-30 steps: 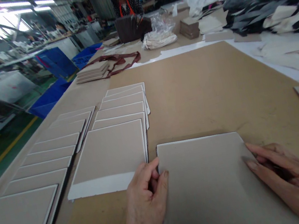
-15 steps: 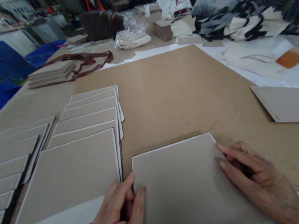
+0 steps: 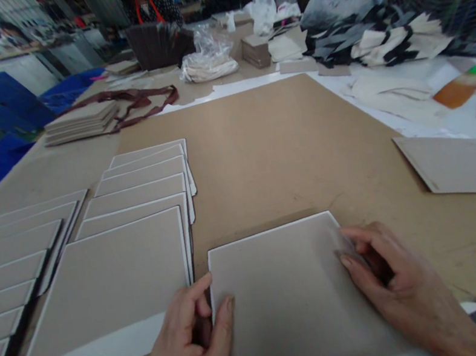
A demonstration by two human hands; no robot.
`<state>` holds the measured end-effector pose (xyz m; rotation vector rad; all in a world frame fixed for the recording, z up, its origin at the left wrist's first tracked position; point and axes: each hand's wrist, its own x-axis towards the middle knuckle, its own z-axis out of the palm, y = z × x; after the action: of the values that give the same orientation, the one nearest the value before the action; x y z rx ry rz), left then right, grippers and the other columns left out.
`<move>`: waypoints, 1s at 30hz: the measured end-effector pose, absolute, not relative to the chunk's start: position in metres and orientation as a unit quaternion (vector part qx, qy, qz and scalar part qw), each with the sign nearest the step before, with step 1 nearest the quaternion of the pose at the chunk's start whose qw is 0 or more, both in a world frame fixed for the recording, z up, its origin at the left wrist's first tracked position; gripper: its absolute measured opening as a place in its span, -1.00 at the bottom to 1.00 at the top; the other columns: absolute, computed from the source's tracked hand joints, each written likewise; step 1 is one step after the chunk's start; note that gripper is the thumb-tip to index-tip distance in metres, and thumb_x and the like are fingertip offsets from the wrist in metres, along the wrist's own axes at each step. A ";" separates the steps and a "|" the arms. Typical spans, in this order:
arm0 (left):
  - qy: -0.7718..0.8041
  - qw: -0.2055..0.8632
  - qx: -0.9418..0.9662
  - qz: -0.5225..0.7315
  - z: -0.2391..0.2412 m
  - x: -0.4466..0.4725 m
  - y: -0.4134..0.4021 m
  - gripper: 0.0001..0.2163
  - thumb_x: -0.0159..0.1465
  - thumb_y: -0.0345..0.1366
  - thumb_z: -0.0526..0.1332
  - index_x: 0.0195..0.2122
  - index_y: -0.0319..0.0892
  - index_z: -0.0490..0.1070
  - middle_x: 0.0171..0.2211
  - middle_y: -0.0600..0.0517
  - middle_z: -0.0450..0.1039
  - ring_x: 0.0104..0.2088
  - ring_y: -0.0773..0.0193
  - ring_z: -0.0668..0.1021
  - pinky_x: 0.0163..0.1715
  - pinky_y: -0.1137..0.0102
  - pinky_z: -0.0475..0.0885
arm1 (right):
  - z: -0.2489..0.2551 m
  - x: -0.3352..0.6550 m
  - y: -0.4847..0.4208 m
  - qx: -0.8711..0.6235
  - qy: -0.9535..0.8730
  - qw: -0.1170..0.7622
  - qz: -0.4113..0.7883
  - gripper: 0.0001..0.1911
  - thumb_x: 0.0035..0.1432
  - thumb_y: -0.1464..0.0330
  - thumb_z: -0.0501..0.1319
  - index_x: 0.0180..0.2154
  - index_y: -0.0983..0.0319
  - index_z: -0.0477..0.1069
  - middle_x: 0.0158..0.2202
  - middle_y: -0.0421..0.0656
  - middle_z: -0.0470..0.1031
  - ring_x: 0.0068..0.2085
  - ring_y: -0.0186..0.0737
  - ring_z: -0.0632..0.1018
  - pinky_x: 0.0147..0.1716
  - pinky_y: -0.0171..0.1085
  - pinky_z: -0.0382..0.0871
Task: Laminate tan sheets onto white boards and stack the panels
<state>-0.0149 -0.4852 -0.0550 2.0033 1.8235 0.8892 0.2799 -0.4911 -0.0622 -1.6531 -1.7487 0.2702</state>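
Observation:
A grey-beige board [image 3: 287, 298] with a thin white border lies in front of me on the brown work surface. My left hand [image 3: 188, 343] grips its left edge, thumb on top and index finger along the side. At the opposite edge, near the far right corner, my right hand [image 3: 404, 284] pinches the board between thumb and fingers. To the left, similar white-edged boards [image 3: 119, 285] overlap in a fanned row, the nearest showing a wide white strip at its bottom. Another overlapping row of boards [image 3: 0, 269] lies further left.
At the right rest a loose grey board [image 3: 465, 162] and a brush [image 3: 457, 90] with a green handle. Stacked boards [image 3: 80, 121], brown straps [image 3: 146, 105], plastic-wrapped items [image 3: 208, 60] and fabric scraps [image 3: 398, 39] lie farther back. A person [image 3: 149, 3] is behind the table.
My right hand has shifted slightly left against the board's right edge. My left hand stays at the left edge, and the whole view has moved a little.

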 end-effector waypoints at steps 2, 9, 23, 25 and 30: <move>0.622 0.084 0.719 0.300 -0.053 -0.014 -0.483 -0.65 0.35 -0.14 0.20 0.12 -0.10 0.36 -0.32 0.06 0.34 -0.43 0.28 0.47 -0.48 0.41 0.43 | -0.063 0.280 -0.490 -0.599 -0.724 0.339 0.047 -0.75 0.34 0.37 0.14 0.02 0.22 0.46 -0.21 -0.06 0.42 -0.29 -0.17 0.48 -0.38 -0.22 0.46; 0.358 -0.083 0.916 0.161 -0.042 0.004 -0.490 -0.67 0.41 -0.35 0.01 0.07 -0.26 0.47 0.16 -0.18 0.43 0.19 0.04 0.42 0.10 0.20 0.42 | -0.037 0.269 -0.486 -0.311 -0.934 0.167 0.046 -0.59 0.40 0.42 0.05 0.22 0.29 0.35 0.27 -0.13 0.34 0.30 -0.06 0.25 0.31 -0.04 0.14; 0.388 -0.055 0.918 0.057 -0.054 0.000 -0.525 0.24 -0.03 0.57 -0.06 0.32 -0.54 0.14 0.35 -0.57 -0.05 0.35 -0.44 0.10 0.28 -0.07 0.09 | -0.060 0.333 -0.458 -0.553 -0.800 0.214 0.093 -0.49 0.38 0.13 0.05 0.14 0.34 0.42 0.19 0.09 0.41 0.16 0.09 0.45 0.16 0.08 0.33; 0.405 -0.015 0.913 0.040 -0.051 0.004 -0.525 0.24 -0.04 0.57 -0.05 0.32 -0.54 0.13 0.35 -0.57 -0.07 0.35 -0.45 0.08 0.28 -0.10 0.11 | -0.058 0.334 -0.442 -0.571 -0.763 0.248 0.174 -0.54 0.34 0.11 0.09 0.07 0.27 0.47 0.04 0.01 0.53 0.01 0.05 0.54 0.03 0.02 0.43; 0.444 0.068 0.894 -0.001 -0.040 0.009 -0.527 0.18 0.03 0.52 -0.01 0.38 -0.45 0.01 0.39 -0.47 -0.23 0.39 -0.38 -0.07 0.32 -0.15 0.05 | -0.056 0.330 -0.422 -0.545 -0.754 0.260 0.259 -0.67 0.26 0.14 0.18 -0.08 0.15 0.56 -0.15 -0.15 0.59 -0.17 -0.08 0.57 -0.16 -0.13 0.44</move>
<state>0.0087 -0.5274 -0.0397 2.6924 1.3363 -0.0034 0.3304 -0.4217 -0.0562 -1.4766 -2.0408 0.7015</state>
